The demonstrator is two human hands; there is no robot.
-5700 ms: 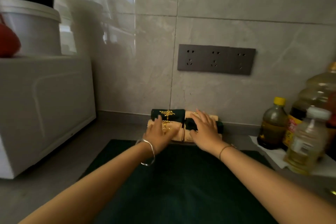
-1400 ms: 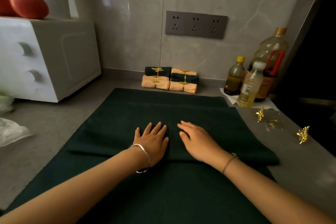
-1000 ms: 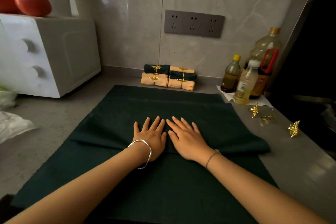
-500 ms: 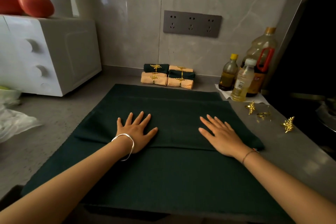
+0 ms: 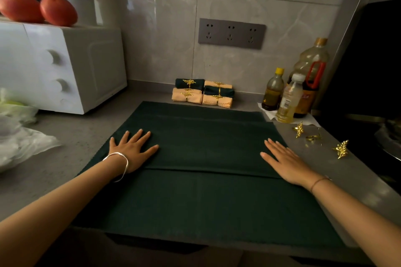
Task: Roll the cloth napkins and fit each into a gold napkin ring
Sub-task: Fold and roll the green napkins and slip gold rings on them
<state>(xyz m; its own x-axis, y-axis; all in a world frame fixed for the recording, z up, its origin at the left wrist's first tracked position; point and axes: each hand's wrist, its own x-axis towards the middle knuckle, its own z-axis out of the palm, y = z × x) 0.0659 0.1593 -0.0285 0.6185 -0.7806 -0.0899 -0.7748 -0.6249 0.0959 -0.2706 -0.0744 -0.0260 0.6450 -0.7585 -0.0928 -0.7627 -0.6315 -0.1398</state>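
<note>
Cloth comes first: the dark green napkin (image 5: 206,197) lies spread on the desk (image 5: 86,136), filling the middle of the view from 6 o'clock up toward 12. Its far part is folded back over itself into a broad band. That band's long axis runs straight from 9 o'clock to 3 o'clock, and its free edge shows as a line across the cloth just below both palms.

The left hand (image 5: 132,150) rests flat on the band's 9 o'clock end and the right hand (image 5: 286,161) flat on its 3 o'clock end, well apart. On both, the fingers (image 5: 144,135) are straight and spread, pressing the fabric down and gripping nothing.

I judge this to be the smoothing of a fold before rolling. Because the band lies crosswise under the hands, a roll would have to travel along the 6-to-12 line, with the 2 hands working evenly, neither one nearer the cloth than the other.

The loose gold napkin rings (image 5: 341,148) sit on bare desk at 3 o'clock, just beyond the cloth's right edge, so the right hand is the nearer to fetch 1. At 12 o'clock, against the wall (image 5: 169,60), a small stack of ringed rolls (image 5: 202,93) in green and peach looks finished. Bottles (image 5: 289,98) stand at 2 o'clock.
</note>
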